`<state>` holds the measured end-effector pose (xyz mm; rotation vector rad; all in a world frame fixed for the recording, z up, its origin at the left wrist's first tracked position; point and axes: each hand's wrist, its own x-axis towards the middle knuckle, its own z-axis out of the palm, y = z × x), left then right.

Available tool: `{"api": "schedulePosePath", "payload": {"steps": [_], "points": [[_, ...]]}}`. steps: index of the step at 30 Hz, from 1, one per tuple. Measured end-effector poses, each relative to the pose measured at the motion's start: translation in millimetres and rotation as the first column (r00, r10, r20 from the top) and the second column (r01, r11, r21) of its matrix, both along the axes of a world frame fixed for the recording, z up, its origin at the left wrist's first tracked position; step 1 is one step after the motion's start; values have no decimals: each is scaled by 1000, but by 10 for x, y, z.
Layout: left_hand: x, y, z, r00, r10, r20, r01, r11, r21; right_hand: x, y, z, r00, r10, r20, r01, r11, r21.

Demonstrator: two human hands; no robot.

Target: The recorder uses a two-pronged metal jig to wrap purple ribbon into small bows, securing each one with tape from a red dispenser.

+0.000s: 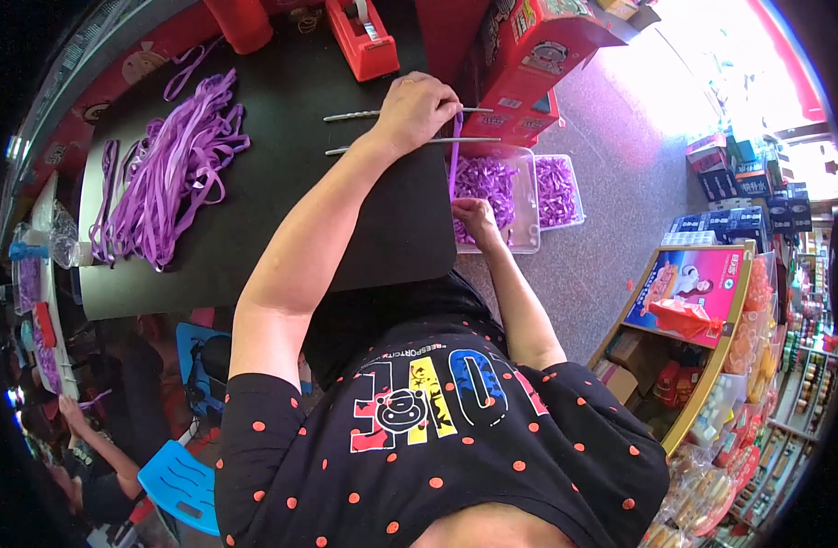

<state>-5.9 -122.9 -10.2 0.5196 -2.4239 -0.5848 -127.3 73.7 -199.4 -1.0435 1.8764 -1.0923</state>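
A narrow purple ribbon point(455, 151) runs along the table's right edge between my two hands. My left hand point(417, 111), closed, pinches its far end beside two thin metal rods point(478, 140). These rods lie crosswise, one passing beneath my fingers and the other beneath my wrist, and their tips jut past the table edge. Lower down, my right hand point(476, 222) has its fingers closed around the near end of the ribbon. A heap of loose purple ribbons point(168, 173) covers the left part of the black table point(282, 247).
Beyond the right edge stand two clear plastic bins point(526, 205) of small purple ribbon pieces. A red tape dispenser point(369, 55) sits at the back, near red cartons point(528, 55). Blue stools point(182, 484) stand at lower left, where another person's hand point(72, 413) shows.
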Motion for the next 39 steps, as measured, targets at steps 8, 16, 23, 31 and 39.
{"api": "schedulePosePath", "payload": {"steps": [8, 16, 23, 31, 39], "points": [[-22, 29, 21, 1000, 8, 20, -8, 1000, -2, 91, 330, -601, 977, -35, 211, 19, 997, 79], [-5, -56, -59, 1000, 11, -4, -11, 999, -47, 280, 447, -442, 966, -200, 161, 215, 973, -84], [-34, -21, -39, 999, 1, 44, 0, 1000, -23, 221, 285, -105, 639, -234, 732, 296, 954, 46], [-34, -23, -76, 999, 26, 30, -26, 1000, -5, 124, 143, 122, 312, -171, 935, 326, 943, 64], [33, -34, -48, 997, 27, 65, -25, 999, -31, 226, 257, -344, 653, -313, 690, 281, 946, 162]]}}
